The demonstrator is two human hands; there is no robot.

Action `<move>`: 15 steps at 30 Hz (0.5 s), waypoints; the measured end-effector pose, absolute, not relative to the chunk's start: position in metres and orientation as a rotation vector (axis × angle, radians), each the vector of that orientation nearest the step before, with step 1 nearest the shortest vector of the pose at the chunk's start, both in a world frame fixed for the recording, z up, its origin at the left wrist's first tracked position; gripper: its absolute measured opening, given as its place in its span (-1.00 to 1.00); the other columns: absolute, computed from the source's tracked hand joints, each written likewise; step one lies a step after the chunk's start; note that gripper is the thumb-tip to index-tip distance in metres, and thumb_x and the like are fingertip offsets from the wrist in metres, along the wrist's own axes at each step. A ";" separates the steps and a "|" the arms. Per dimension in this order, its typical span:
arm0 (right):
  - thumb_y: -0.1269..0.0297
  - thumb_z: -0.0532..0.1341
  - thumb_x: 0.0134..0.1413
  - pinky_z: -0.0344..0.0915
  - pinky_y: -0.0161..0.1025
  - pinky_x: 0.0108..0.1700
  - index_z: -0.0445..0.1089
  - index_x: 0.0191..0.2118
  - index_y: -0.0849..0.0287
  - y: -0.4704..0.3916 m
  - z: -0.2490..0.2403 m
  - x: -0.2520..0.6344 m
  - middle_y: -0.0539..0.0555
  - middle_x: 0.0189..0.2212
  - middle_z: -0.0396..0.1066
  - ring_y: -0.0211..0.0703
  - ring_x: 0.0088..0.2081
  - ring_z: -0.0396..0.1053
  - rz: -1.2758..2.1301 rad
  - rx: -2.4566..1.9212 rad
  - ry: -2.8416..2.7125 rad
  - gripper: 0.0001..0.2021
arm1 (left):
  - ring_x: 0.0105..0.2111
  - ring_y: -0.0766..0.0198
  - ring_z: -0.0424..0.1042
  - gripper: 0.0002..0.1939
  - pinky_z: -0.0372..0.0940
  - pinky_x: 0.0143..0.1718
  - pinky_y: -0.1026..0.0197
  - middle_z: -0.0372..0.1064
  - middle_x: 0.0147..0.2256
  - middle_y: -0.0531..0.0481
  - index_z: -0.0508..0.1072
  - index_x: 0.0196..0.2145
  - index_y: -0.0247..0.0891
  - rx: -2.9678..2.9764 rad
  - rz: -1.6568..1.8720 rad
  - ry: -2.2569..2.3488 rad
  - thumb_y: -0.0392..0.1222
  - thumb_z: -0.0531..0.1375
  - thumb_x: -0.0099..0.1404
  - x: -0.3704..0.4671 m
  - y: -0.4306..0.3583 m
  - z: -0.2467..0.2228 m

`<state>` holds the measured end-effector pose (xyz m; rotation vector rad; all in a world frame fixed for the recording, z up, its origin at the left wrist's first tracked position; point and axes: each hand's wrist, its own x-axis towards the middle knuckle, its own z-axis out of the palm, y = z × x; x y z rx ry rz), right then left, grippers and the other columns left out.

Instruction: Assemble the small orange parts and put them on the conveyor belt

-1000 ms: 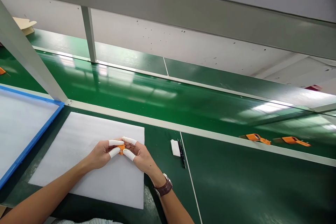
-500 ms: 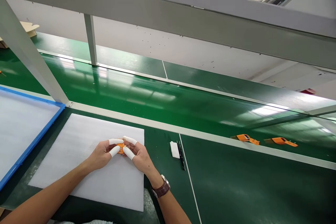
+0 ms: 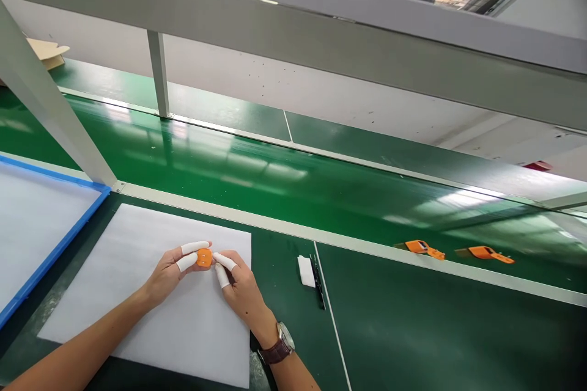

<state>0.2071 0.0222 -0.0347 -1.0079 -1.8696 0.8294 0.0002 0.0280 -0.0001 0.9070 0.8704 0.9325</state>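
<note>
A small orange plastic piece point(image 3: 204, 258), squarish with rounded corners, is held above a white foam sheet point(image 3: 183, 330). My left hand point(image 3: 167, 272) grips its left side between thumb and index finger, both wearing white finger cots. My right hand point(image 3: 241, 287) has its cot-covered fingers pinched at the piece's right edge; the exact contact is partly hidden by the fingertips. A watch point(image 3: 277, 345) is on my right wrist. The sheet lies flat on the dark green worktable point(image 3: 413, 330).
A white block point(image 3: 306, 271) and a black pen-like tool point(image 3: 317, 281) lie right of the sheet. Beyond a pale rail, two orange devices point(image 3: 424, 248) point(image 3: 490, 253) rest on the green belt point(image 3: 275, 195). A blue-edged white panel point(image 3: 41, 226) is at left, beside a slanted grey post point(image 3: 59, 98).
The orange piece has been turned so a broad face shows, and my right fingers have shifted to its right edge. The orange devices on the belt have moved slightly left.
</note>
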 end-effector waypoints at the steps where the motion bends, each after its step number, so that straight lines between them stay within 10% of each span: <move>1: 0.47 0.05 0.34 0.46 -0.12 -0.08 0.33 0.16 0.03 0.022 -0.035 0.207 0.14 -0.05 0.43 -0.11 -0.07 0.44 0.814 -1.013 -1.875 -0.63 | 0.21 -0.13 0.32 -0.59 0.32 0.20 -0.16 0.34 0.22 -0.17 0.49 0.13 -0.23 0.903 0.933 0.867 -0.09 0.21 0.37 0.000 0.028 0.001; 15: 0.40 0.07 0.33 0.45 -0.17 -0.22 0.42 0.05 0.08 0.023 -0.034 0.206 0.17 -0.08 0.42 -0.10 -0.20 0.44 0.768 -1.113 -1.904 -0.72 | 0.07 0.00 0.47 -0.44 0.35 0.19 -0.10 0.43 0.10 -0.18 0.40 0.11 -0.21 1.119 0.941 1.121 -0.12 0.38 0.17 0.010 0.022 -0.008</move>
